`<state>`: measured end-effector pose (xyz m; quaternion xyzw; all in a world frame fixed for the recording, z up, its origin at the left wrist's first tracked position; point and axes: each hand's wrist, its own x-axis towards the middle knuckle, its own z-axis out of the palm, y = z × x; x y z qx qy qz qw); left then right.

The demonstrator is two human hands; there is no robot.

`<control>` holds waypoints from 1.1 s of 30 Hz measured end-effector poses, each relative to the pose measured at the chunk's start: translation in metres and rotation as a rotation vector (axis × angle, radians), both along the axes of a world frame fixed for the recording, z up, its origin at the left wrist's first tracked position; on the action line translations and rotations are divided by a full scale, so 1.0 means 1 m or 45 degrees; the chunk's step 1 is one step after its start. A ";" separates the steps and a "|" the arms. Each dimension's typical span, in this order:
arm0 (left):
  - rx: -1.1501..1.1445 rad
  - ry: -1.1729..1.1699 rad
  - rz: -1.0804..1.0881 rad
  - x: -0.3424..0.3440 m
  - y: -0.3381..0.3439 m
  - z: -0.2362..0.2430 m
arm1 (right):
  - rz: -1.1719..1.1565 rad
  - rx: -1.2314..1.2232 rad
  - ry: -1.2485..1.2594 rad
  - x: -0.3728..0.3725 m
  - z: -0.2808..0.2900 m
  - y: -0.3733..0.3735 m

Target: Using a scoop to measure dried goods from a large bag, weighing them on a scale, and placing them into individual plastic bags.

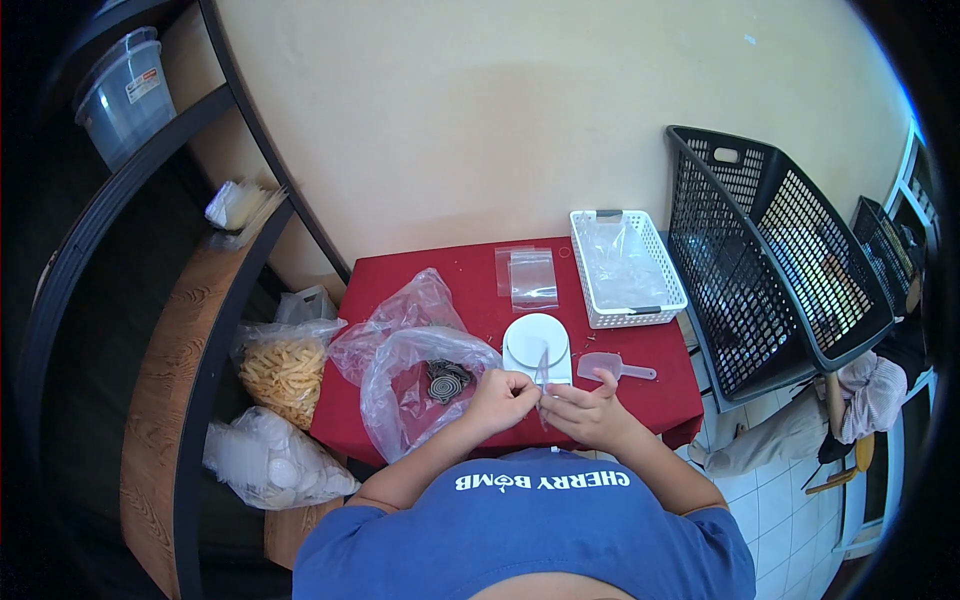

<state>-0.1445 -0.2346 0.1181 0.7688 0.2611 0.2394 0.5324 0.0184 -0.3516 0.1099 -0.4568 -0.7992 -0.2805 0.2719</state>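
Note:
My left hand (505, 396) and my right hand (588, 414) meet close to my body at the table's front edge. Between their fingertips stands a small clear plastic bag (544, 372), seen almost edge-on. Both hands look closed on it; its contents, if any, do not show. Just beyond it is a white kitchen scale (533, 338) with a round plate. A translucent scoop (605, 367) lies right of the scale. Left of my left hand, a large open clear bag (400, 365) holds dark, spiral-patterned pieces (446, 382).
Flat clear bags (532, 278) lie beyond the scale on the red-covered table (470, 285). A white basket (667, 262) with clear plastic sits at back right, near large black crates (720, 220). Bagged yellowish sticks (283, 375) and shelving (190, 330) stand left. Another person (790, 430) is at right.

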 end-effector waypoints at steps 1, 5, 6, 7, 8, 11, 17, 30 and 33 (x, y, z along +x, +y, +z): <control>0.051 0.027 0.015 -0.001 0.002 0.000 | 0.015 0.022 -0.127 -0.003 0.001 0.002; 0.202 0.090 0.041 -0.006 0.006 0.012 | -0.027 -0.016 -0.324 -0.005 0.017 0.012; 0.204 0.095 0.033 -0.008 0.005 0.015 | -0.035 -0.016 -0.318 -0.007 0.015 0.013; 0.233 0.084 0.035 -0.008 0.004 0.017 | -0.098 -0.083 -0.354 -0.007 0.010 0.015; 0.261 0.074 0.034 -0.009 0.003 0.017 | -0.163 -0.152 -0.387 -0.009 0.007 0.016; 0.463 -0.101 -0.097 -0.008 -0.001 0.011 | -0.277 -0.055 -0.478 -0.013 0.009 0.027; 0.426 -0.077 -0.094 -0.017 0.005 0.005 | -0.233 -0.197 -0.533 -0.022 0.011 0.033; 0.703 -0.343 0.442 -0.017 0.053 -0.001 | -0.687 -0.286 -0.128 -0.044 0.024 0.018; -0.754 -0.145 -0.180 -0.022 0.074 0.001 | -0.658 -0.350 -0.129 -0.044 0.020 0.015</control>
